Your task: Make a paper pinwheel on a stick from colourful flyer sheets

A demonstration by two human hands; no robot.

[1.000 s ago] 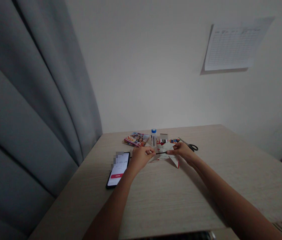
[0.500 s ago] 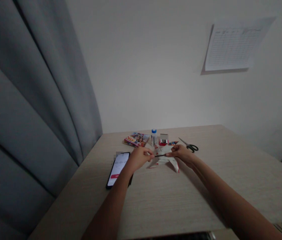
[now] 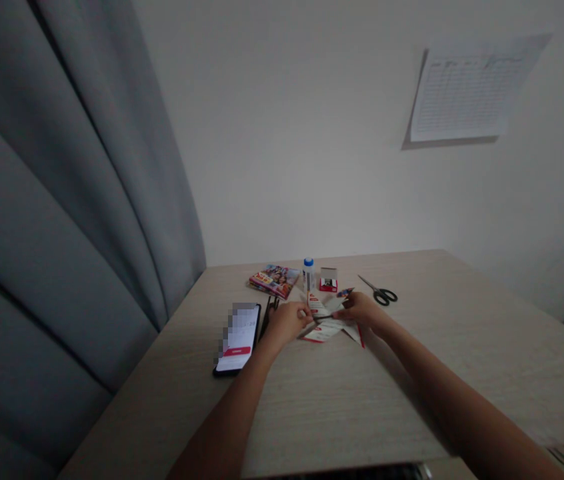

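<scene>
My left hand (image 3: 288,321) is closed, its thumb and fingertips pinching one end of a thin dark strip (image 3: 323,317). At the other end, the fingertips of my right hand (image 3: 363,311) are closed on the same strip. It is too small to tell what it is made of. Below both hands lies white paper with red print (image 3: 326,331), folded or cut into pointed flaps. A small colourful pointed piece (image 3: 345,293) shows just beyond my right fingers. Part of the paper is hidden by my hands.
A phone (image 3: 235,360) with a lit screen lies left of a dark slim object (image 3: 265,317). Behind the paper are a colourful booklet stack (image 3: 275,280), a blue-capped glue bottle (image 3: 309,275) and a small red box (image 3: 329,285). Black-handled scissors (image 3: 385,296) lie to the right.
My left hand has shifted slightly right and down, closer to my right hand. The strip has dropped a little, and the paper's flaps show at a different angle.
</scene>
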